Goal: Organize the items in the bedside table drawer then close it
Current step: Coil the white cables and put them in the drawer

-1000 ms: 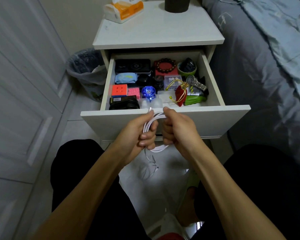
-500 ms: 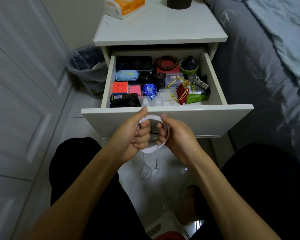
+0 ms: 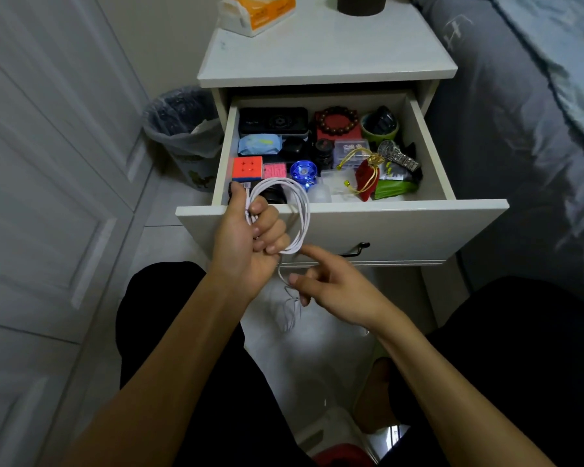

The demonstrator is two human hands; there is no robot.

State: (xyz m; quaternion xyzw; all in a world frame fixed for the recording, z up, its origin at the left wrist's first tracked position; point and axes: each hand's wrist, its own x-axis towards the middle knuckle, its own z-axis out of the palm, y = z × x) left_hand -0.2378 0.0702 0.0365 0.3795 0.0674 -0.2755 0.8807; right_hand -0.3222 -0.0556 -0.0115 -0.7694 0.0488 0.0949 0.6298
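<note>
The left hand [image 3: 246,237] grips a coiled white cable [image 3: 297,217], its fingers curled round one side of the loop, just in front of the open drawer [image 3: 402,227] of the bedside table [image 3: 327,59]. The cable's loose end hangs below. The right hand [image 3: 338,288] sits just under the coil, forefinger stretched toward it, other fingers loosely bent, holding nothing. Inside the drawer lie a puzzle cube [image 3: 247,167], a bead bracelet [image 3: 338,120], a watch [image 3: 398,156] and a red pouch [image 3: 367,179].

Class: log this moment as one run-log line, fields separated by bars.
stage: coiling cable | left hand: grips white cable coil | right hand: open, beside loose end | drawer: open
</note>
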